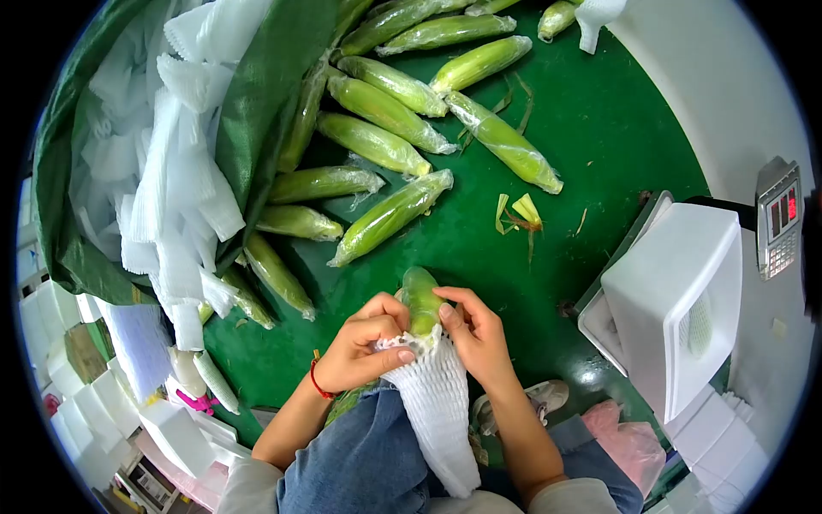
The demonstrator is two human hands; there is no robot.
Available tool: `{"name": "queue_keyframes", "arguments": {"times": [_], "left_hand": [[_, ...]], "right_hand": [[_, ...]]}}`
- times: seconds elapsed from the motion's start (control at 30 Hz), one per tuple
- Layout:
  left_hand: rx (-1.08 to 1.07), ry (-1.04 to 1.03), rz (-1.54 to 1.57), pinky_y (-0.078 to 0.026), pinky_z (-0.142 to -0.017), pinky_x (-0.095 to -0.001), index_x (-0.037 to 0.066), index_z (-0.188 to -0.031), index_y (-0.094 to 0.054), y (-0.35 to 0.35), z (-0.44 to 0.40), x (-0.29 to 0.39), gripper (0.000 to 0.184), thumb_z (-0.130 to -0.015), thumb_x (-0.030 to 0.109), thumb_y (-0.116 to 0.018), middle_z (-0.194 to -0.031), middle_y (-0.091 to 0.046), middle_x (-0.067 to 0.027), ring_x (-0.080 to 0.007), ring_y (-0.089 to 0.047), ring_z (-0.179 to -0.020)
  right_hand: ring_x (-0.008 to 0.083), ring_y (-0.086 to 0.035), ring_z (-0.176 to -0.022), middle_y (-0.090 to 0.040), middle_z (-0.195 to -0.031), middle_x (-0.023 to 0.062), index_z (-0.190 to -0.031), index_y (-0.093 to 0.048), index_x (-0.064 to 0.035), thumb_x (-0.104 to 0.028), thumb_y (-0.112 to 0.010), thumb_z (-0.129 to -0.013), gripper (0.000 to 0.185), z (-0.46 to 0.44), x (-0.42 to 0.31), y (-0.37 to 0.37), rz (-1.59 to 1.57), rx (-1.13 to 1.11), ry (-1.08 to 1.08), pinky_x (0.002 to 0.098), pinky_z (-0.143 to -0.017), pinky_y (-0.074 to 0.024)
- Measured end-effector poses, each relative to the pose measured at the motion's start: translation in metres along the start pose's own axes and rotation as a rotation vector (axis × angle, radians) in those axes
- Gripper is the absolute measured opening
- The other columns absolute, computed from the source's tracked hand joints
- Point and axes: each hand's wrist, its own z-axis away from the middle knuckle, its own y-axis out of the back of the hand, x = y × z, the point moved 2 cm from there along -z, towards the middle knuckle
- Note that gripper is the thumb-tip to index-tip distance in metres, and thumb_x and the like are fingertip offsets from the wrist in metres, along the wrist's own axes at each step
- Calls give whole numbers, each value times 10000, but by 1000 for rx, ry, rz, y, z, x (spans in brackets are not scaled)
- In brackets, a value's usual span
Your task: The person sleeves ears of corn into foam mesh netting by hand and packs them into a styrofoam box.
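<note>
A wrapped ear of corn (pixel 420 295) in green husk stands partly inside a white foam net sleeve (pixel 435 411), its upper end sticking out. The sleeve hangs down over the denim-clad lap. My left hand (pixel 370 336), with a red string at the wrist, is closed on the left side of the sleeve's rim. On the other side, my right hand (pixel 476 336) grips the rim, with its index finger and thumb against the corn. The corn's lower part is hidden in the net.
Several film-wrapped corn ears (pixel 390 218) lie on the green table (pixel 599 128). A green sack (pixel 282 77) at the upper left holds many foam nets (pixel 163 171). At the right are a white foam box (pixel 685 291) and a digital scale display (pixel 779 218). Husk scraps (pixel 524 210) lie mid-table.
</note>
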Motion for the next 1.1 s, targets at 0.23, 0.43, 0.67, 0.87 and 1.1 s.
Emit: {"name": "queue_keyframes", "arguments": {"times": [0.23,0.43,0.67,0.87,1.1], "left_hand": [[28,187,578,-437,-859,-344,76,-880,-495,-10,2,-20,164,-931,212,-571,-1112,-582,-142,-208,-539,-1026],[63,230,833,-478,-901,-457,109,-891,-500,-8,11,-41,229,-917,323,-575,-1139,-541,-309,-344,-568,-1053],[165,271,820,-453,-765,-275,93,-865,-454,-11,5,-52,248,-948,309,-542,-1052,-585,-93,-122,-531,-873],[237,282,775,-451,-760,-273,93,-849,-451,-11,-1,-50,211,-964,255,-521,-1012,-579,-74,-111,-525,-862],[236,244,567,-409,-788,-270,85,-828,-444,-9,0,-47,224,-967,244,-518,-834,-501,1,-99,-500,-873]], "right_hand": [[33,-406,-606,-528,-665,-15,-809,-621,26,-207,-524,-959,294,7,-6,-6,-203,170,74,204,-534,-301],[80,-430,-636,-538,-679,47,-733,-570,17,-171,-525,-933,278,10,-13,-6,-619,136,266,232,-598,-316],[66,-424,-661,-535,-741,20,-816,-562,0,-145,-549,-924,181,4,-10,-5,-492,291,309,219,-619,-320],[46,-446,-698,-546,-771,-7,-834,-579,3,-115,-562,-919,147,-2,-10,-11,-478,344,257,195,-638,-347],[35,-464,-682,-569,-785,-18,-962,-636,14,-117,-626,-886,152,-1,-17,-10,-284,266,281,174,-613,-364]]}}
